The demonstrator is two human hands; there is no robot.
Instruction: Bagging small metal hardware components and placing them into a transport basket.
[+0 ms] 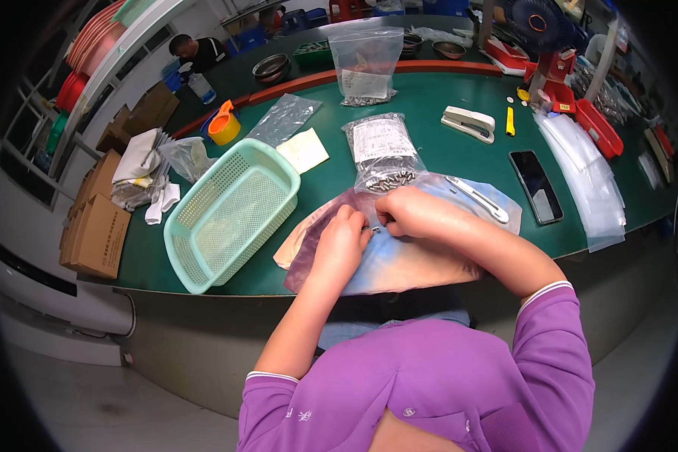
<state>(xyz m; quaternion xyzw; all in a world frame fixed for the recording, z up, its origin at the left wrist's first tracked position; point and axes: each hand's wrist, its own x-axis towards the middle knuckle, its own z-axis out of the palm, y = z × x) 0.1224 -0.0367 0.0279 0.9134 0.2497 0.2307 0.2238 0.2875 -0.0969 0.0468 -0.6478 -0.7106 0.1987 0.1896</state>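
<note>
At the far left, cardboard boxes [98,237] stand beside the green surface [459,162]. On its left end lies a pile of pale cloth [137,173], then a mint mesh basket [230,218], which takes up the space left of the hands. Beyond the basket are an orange-and-yellow container [224,128], a flat clear bag [285,119] and a cream paper [303,150].

The left hand [342,242] is over a multicoloured cloth [399,264], its fingers bent and close together. A small metal piece [376,230] lies between the two hands, by the left fingertips; whether they grip it I cannot tell. The right hand [407,212] is curled, and what its fingers pinch, if anything, is hidden.

Just beyond the hands, a full bag of metal parts [380,143] blocks the way forward, with an upright clear bag [365,64] behind it. A white cutter [478,200] lies on the cloth beside the right forearm. Farther right come a stapler [468,124], a yellow cutter [510,120], a phone [535,187], clear plastic sleeves [580,173] and a red bin [599,128].
</note>
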